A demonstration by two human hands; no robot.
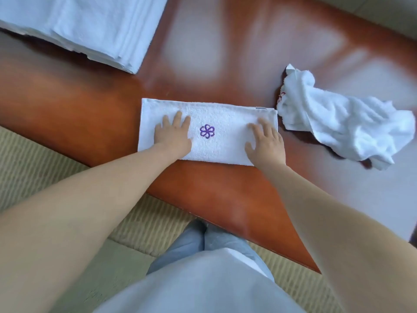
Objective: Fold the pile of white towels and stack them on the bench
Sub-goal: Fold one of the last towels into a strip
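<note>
A white towel (222, 118) with a purple flower emblem lies folded into a long rectangle on the glossy red-brown bench (90, 105). My left hand (173, 135) presses flat on its left part, fingers straight. On the towel's right end my right hand (266, 143) lies flat with fingers spread. At the far left of the bench sits a stack of folded white towels (90, 28). A crumpled white towel (343, 123) lies to the right, close to the folded one's right edge.
The bench's near edge runs diagonally in front of my legs, with woven beige matting (33, 168) on the floor below. The far middle of the bench shows bright window reflections.
</note>
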